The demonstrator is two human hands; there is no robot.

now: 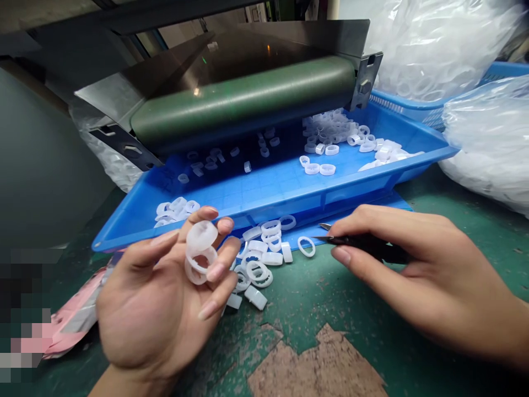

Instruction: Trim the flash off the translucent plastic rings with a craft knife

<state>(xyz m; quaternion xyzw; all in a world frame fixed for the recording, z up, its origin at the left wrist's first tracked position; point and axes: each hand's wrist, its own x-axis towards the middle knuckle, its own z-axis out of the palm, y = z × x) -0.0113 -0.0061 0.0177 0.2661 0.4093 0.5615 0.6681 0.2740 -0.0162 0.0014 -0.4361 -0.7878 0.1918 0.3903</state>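
Observation:
My left hand [152, 306] is turned palm up with its fingers curled, holding two translucent white plastic rings [201, 236], one above the other. In my right hand [425, 270] is a pair of dark thread snips [367, 246], pinched between thumb and fingers, the two blade tips slightly apart and pointing left. A single thin white ring [306, 247] lies just beyond the blade tips. Between my hands, a loose pile of similar rings [258, 271] rests on the table, partly on a flat blue sheet [343, 223].
A blue tray [285, 199] with scattered rings stands ahead, beneath the green roller end of a conveyor [248, 99]. Filled clear plastic bags [491, 138] and a blue basket [417, 113] are at the right. The green table [467, 242] has a worn brown patch. Something pink [78, 314] lies at left.

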